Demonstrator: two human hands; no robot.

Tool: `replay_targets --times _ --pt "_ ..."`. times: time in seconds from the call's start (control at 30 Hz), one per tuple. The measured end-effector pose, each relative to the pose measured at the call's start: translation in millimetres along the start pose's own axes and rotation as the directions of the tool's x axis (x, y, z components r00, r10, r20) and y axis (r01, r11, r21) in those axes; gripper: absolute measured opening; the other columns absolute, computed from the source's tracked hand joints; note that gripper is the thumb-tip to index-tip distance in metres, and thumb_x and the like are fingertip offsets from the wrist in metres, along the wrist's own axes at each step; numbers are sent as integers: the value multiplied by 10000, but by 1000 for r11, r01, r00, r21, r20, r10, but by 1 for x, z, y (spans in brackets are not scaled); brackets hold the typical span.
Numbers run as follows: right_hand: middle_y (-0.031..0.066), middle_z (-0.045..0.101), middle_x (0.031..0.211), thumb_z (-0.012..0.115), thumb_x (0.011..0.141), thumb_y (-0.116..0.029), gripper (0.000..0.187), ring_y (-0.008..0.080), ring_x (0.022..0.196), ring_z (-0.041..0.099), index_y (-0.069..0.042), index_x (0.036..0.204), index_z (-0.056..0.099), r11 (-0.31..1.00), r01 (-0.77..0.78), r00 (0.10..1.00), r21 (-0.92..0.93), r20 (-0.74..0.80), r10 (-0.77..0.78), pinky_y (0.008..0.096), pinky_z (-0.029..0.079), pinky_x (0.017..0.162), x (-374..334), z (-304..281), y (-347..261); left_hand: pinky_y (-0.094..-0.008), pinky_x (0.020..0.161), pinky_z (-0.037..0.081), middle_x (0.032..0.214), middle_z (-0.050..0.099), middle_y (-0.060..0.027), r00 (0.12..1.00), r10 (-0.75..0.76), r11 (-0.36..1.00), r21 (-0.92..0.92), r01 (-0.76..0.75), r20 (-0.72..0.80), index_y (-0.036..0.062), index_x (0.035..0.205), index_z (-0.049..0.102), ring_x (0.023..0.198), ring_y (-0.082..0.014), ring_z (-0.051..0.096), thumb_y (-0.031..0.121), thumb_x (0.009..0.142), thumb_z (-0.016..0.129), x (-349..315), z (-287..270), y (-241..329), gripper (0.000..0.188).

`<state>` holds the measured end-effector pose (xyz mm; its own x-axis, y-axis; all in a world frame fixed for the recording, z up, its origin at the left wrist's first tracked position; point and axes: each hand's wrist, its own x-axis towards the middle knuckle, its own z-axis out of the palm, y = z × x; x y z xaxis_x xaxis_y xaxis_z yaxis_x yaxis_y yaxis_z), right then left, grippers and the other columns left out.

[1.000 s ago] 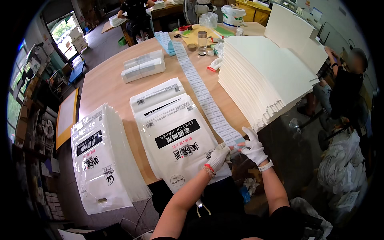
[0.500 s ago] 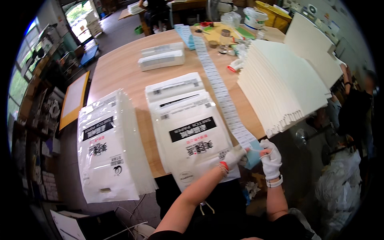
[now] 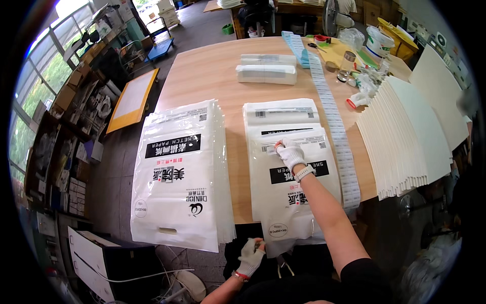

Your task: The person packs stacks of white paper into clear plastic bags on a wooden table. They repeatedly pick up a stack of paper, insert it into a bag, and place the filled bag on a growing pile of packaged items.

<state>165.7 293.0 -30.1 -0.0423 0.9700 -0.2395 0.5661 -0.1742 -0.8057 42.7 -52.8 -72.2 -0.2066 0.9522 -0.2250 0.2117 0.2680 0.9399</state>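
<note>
A stack of white printed plastic bags (image 3: 258, 195) lies before me, its lower end hanging past the table's near edge. My right hand (image 3: 291, 153), in a white glove with bare fingertips and a pale wristband, rests on the upper part of the top bag. Its fingers are drawn together beside a small printed patch; whatever they hold is hidden. My left hand (image 3: 251, 257), gloved alike, is low beside the bag's near left corner, fingers curled; their contents cannot be made out. Right of the bags runs a long strip of labels (image 3: 335, 126) on blue backing.
Another pile of printed bags (image 3: 174, 223) lies to the left. Two clear-wrapped white packs (image 3: 266, 76) sit farther back. At right stands a fanned stack of white sheets (image 3: 405, 137). A glass jar (image 3: 346, 67), scissors (image 3: 316, 47) and a white bucket (image 3: 378, 43) occupy the far right.
Both hands have left the near end of the label strip. My right hand has moved up and left onto the top bag, my left hand down to its near left corner. The view has shifted left.
</note>
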Motion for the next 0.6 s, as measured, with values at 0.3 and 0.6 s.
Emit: replay_targets --times 0.3,0.6 --pt "104 637 772 522 791 -268 183 264 735 604 -165 869 651 969 1 999 -248 -40 -11 349 467 680 8 13 -18 -258 660 492 888 606 -88 961 -276 934 -238 267 -6 -8 986 514 746 -135 592 88 858 556 -12 -8 -22 165" --pt "108 644 827 509 783 -265 192 275 767 608 -170 854 660 954 21 999 -299 -32 -32 360 469 686 5 13 -28 -260 682 494 911 599 -93 965 -259 933 -250 258 31 -11 984 508 759 -139 594 51 848 530 -7 -9 -15 151"
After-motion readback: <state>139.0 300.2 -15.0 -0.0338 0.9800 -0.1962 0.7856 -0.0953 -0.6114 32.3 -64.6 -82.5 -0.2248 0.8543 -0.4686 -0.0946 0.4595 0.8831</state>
